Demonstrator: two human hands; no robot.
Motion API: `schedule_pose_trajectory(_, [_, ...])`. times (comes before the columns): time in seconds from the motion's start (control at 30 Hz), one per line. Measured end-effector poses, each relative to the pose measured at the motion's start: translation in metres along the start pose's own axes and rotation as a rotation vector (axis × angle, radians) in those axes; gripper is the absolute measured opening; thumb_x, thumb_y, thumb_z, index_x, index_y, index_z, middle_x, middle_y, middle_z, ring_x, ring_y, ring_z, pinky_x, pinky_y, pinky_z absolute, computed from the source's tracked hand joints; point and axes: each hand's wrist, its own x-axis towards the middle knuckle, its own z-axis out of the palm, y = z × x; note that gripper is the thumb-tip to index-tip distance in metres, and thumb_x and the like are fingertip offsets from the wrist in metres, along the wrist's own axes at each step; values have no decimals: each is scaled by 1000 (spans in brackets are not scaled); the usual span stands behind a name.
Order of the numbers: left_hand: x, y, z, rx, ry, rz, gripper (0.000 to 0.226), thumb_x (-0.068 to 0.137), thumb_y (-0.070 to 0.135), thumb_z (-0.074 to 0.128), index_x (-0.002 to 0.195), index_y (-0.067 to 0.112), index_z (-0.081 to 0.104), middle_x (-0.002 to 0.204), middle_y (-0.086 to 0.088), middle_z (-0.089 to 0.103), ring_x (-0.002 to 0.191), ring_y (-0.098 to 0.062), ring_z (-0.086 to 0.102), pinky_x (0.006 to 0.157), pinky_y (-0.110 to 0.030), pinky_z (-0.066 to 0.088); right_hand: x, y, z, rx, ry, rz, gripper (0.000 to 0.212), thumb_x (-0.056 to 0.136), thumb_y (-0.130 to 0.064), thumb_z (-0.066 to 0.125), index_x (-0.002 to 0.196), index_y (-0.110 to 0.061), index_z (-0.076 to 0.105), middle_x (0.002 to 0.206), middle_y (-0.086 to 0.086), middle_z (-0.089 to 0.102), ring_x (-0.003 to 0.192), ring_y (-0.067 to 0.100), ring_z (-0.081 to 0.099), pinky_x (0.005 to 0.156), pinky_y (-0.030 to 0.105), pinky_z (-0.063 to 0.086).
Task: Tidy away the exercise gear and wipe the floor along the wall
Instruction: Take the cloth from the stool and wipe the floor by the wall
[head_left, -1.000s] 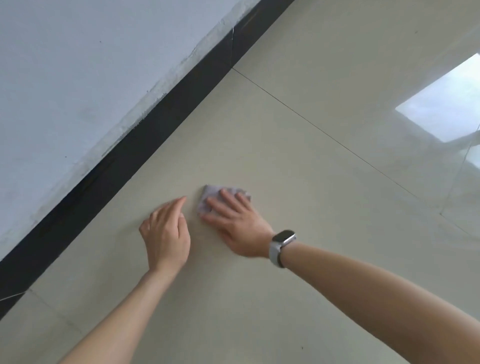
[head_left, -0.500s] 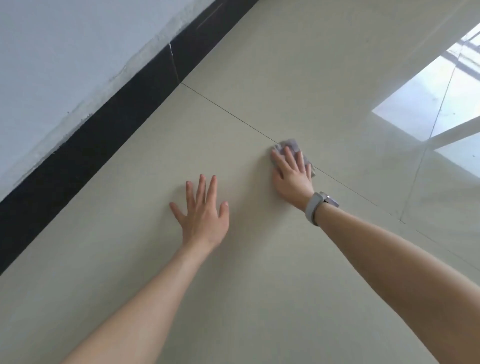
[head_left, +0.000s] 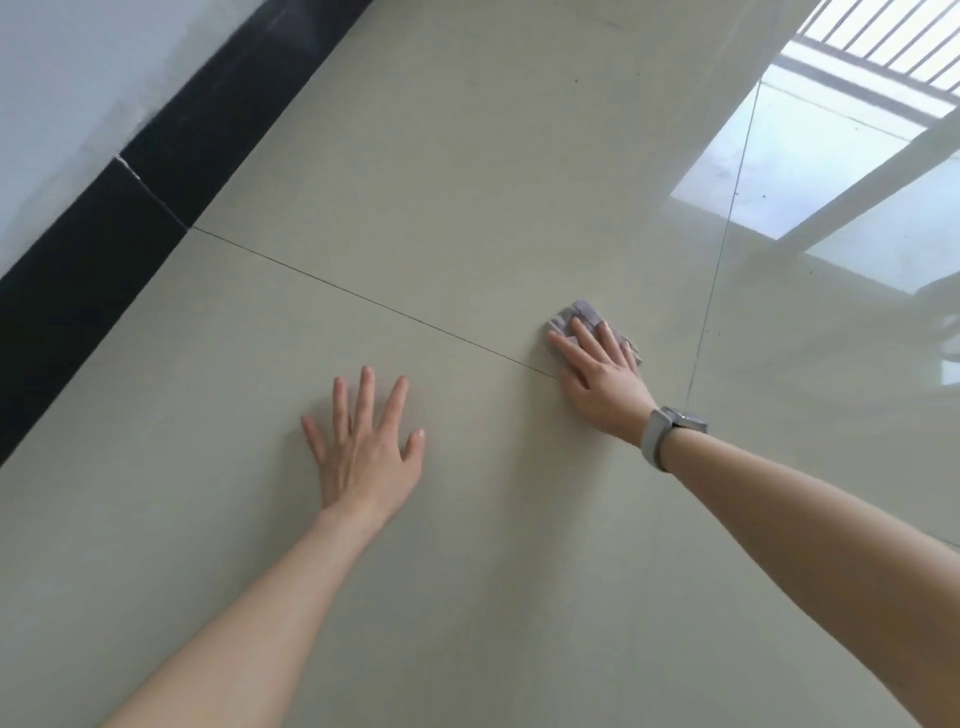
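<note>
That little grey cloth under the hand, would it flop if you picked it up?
Probably floppy: the small grey crumpled cloth bunches in soft folds under the right hand. Likely light, being so thin. It should slide easily, since the glossy beige floor tile mirrors the window.

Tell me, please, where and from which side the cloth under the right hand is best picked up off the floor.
Probably at the bunched far edge of the cloth, pinched from above. That edge sticks out past the fingers of the right hand, which presses the rest flat on the floor, and its folds give something to pinch.
</note>
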Motion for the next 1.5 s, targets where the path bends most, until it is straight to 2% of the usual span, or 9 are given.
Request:
schedule_pose_trajectory(0.23, [10,50,16,45,-121,-34,67,89,60,31,145,42,-3,156,3,-18,142,-28,-22,107,-66,-5,-109,52,9,-381,-269,-855,42,95,-35,29,136,-38,38,148,-6,37,139,27,27,115,43,15])
schedule_pose_trajectory(0.3, [11,49,16,56,-110,-32,69,88,62,33,144,43,-1,157,4,-16,143,-28,-20,108,-66,-2,-90,76,-5,-395,-227,-764,44,95,-37,27,137,-37,39,148,-4,36,139,26,28,116,38,9])
schedule_pose_trajectory(0.43, [14,49,10,83,-142,-19,70,85,62,41,144,46,6,157,5,-10,143,-29,-14,109,-64,6,-16,88,-38,-65,-33,2,47,96,-37,21,143,-39,20,157,-3,13,146,24,4,117,40,2])
schedule_pose_trajectory(0.53, [20,47,-1,77,-122,17,63,87,51,50,141,46,19,157,4,4,142,-29,0,111,-55,15,31,59,-45,127,-10,292,50,97,-28,28,144,-37,15,158,-3,2,145,25,-8,116,44,-4])
schedule_pose_trajectory(0.63, [38,28,-17,11,-15,-2,71,83,46,57,144,38,21,156,1,15,141,-27,10,112,-44,22,38,18,-25,64,13,109,54,93,-27,29,145,-33,16,158,0,8,145,29,-4,117,47,-1])
schedule_pose_trajectory(0.8, [52,-7,-25,69,-136,-189,121,64,78,54,146,24,-17,154,5,-25,143,-24,-21,112,-60,3,8,-44,12,-113,-161,-644,56,87,-39,17,140,-31,34,153,-1,28,143,31,16,116,47,6])
schedule_pose_trajectory(1.03, [58,-37,-35,55,-175,-47,102,76,65,54,146,32,-12,153,14,-23,143,-14,-20,114,-55,-2,153,-68,-24,29,-50,-23,46,97,-26,22,143,-33,20,154,-6,15,144,27,1,116,46,3])
schedule_pose_trajectory(1.33, [63,-49,-50,-5,-218,-17,87,87,40,55,147,28,-7,155,15,-18,144,-13,-16,115,-54,-2,89,-144,21,-77,-142,-683,62,92,-2,33,145,-30,18,156,-12,15,145,16,5,117,33,0])
schedule_pose_trajectory(1.5, [64,-50,-49,-36,-217,-6,87,87,40,56,147,31,-6,154,15,-18,144,-11,-17,114,-54,-5,121,-96,-8,22,17,-183,66,84,3,36,142,-29,28,151,-4,25,140,24,16,113,37,11])
